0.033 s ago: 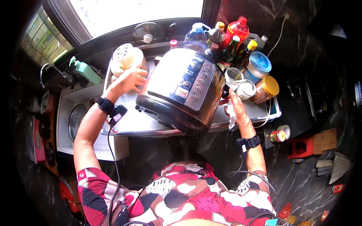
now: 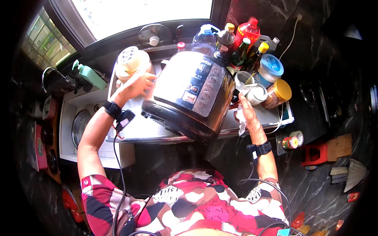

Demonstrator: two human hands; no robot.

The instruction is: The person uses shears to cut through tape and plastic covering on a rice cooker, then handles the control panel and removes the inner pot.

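A large black-and-silver electric cooker (image 2: 177,78) with a button panel stands on the metal-edged counter in front of me, turned at an angle. Just off its left side, my left hand (image 2: 138,84) has its fingers spread and holds nothing; whether the fingertips touch the cooker I cannot tell. At the cooker's right side is my right hand (image 2: 248,110), closed on a crumpled white tissue (image 2: 241,122). Some of its fingers are hidden behind the tissue and beside the cooker. Cream-coloured stacked containers (image 2: 132,61) sit behind my left hand.
Several bottles (image 2: 226,37) crowd the back right, with a blue-lidded tub (image 2: 271,67), a yellow-lidded jar (image 2: 279,92) and a white jar (image 2: 256,94) beside the cooker. A sink (image 2: 80,126) and green pump bottle (image 2: 92,74) are left. A glass lid (image 2: 153,35) leans by the window.
My left hand has shifted slightly to the right, closer to the cooker's side. My right hand and the tissue look unmoved.
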